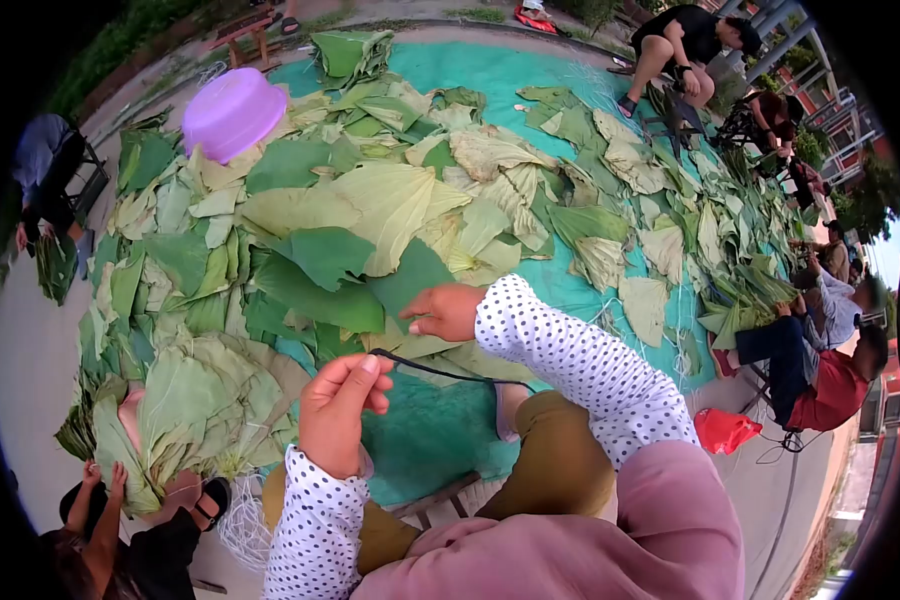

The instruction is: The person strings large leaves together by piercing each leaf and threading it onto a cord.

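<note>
Head view shows me a thin black cord (pixel 440 372), gently sagging above the green tarp (pixel 410 440). My left hand (pixel 340 415), raised thumb-up, pinches its end; my right hand (pixel 452 312) angles inward, fingers bent, near a dark green leaf (pixel 410 277), its grip I cannot tell.

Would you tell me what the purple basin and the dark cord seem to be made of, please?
Purple basin: probably plastic, smooth with slight sheen; its colour is even. Dark cord: matte, possibly fabric or elastic, as it bends softly; any weave is too small to see.
</note>
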A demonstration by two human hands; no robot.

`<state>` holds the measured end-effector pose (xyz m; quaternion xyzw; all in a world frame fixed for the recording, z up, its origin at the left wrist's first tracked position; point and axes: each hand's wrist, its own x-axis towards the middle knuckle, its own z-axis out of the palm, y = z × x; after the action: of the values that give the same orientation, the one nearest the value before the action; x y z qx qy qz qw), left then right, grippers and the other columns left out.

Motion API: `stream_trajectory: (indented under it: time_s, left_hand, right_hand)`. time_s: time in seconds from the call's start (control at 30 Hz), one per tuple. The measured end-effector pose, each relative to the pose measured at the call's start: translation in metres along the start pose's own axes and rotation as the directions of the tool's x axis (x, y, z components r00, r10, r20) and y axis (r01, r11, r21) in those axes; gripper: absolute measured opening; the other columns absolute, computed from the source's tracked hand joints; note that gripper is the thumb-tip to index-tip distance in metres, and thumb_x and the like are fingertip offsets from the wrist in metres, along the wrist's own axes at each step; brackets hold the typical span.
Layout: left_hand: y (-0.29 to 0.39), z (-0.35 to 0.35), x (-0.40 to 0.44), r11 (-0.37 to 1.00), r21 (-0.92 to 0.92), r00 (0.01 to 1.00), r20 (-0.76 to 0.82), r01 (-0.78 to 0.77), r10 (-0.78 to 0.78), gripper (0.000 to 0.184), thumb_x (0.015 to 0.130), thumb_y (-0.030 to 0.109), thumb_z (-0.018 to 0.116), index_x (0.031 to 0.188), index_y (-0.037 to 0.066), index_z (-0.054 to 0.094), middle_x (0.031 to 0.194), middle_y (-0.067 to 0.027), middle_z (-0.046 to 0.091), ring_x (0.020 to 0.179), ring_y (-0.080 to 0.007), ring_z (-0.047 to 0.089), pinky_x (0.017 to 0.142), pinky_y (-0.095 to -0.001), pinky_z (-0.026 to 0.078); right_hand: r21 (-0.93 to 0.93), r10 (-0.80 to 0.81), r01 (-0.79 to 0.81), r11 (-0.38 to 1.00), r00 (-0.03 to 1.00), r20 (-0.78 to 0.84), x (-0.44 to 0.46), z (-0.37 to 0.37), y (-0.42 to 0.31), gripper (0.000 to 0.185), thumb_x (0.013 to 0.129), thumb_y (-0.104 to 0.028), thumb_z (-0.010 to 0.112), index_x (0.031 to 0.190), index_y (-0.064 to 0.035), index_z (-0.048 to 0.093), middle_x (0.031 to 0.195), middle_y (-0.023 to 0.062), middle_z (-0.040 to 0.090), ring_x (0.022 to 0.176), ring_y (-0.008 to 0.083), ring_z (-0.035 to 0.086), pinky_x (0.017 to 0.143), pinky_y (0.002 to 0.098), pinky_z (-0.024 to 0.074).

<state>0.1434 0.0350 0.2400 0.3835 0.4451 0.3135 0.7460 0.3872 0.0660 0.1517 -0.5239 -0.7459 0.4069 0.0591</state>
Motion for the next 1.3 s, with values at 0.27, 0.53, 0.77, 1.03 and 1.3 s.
stream_trajectory:
  time_s: [0.27,0.53,0.77,1.03,1.3]
  left_hand:
    - [-0.014,-0.011,0.006,0.986,0.159,0.995,0.087,-0.057,0.044,0.024,0.097,0.026,0.053,0.084,0.008,0.061,0.064,0.0022,0.052,0.054,-0.0059,0.045,0.050,-0.0197,0.037]
    - [-0.026,0.036,0.033,0.962,0.233,0.980,0.170,-0.140,0.101,0.028,0.098,0.032,0.052,0.088,0.008,0.060,0.064,0.0042,0.049,0.055,-0.0035,0.041,0.049,-0.0196,0.033]
    - [-0.019,0.053,0.046,0.974,0.192,0.991,-0.034,-0.119,0.128,0.030,0.096,0.037,0.055,0.076,0.014,0.055,0.060,0.0089,0.041,0.050,-0.0004,0.032,0.045,-0.0182,0.023]
    - [-0.026,0.056,0.062,0.988,0.145,0.983,-0.168,-0.046,0.071,0.028,0.095,0.037,0.053,0.074,0.018,0.050,0.061,0.0101,0.043,0.051,0.0004,0.037,0.047,-0.0181,0.027]
    - [-0.032,0.049,0.071,0.987,0.150,0.996,-0.065,-0.055,0.066,0.026,0.096,0.036,0.050,0.089,0.012,0.058,0.074,0.0043,0.057,0.065,-0.0038,0.054,0.055,-0.0208,0.041]
  right_hand:
    - [0.252,-0.132,0.307,0.918,0.834,-0.535,-0.058,0.028,-0.127,0.033,0.087,-0.009,0.058,0.119,0.0002,0.055,0.107,0.0206,0.061,0.104,0.0359,0.058,0.090,0.0404,0.0465]
    - [0.368,0.148,0.167,0.915,0.708,-0.690,-0.090,0.020,-0.102,0.017,0.081,-0.014,0.062,0.093,-0.0007,0.061,0.094,0.0179,0.062,0.088,0.0367,0.061,0.075,0.0437,0.0483]
    - [0.187,0.108,0.049,0.981,0.663,-0.740,-0.067,0.015,-0.089,0.012,0.083,-0.014,0.057,0.081,-0.0024,0.059,0.085,0.0159,0.060,0.077,0.0369,0.062,0.067,0.0448,0.0488]
    - [0.234,0.101,0.108,0.966,0.676,-0.730,-0.052,0.016,-0.082,0.015,0.076,-0.015,0.064,0.080,-0.0021,0.058,0.082,0.0161,0.060,0.073,0.0365,0.062,0.063,0.0443,0.0495]
    - [0.222,0.098,0.128,0.966,0.617,-0.781,-0.057,0.013,-0.082,0.018,0.073,-0.014,0.066,0.081,-0.0006,0.058,0.083,0.0171,0.060,0.075,0.0366,0.063,0.064,0.0439,0.0501]
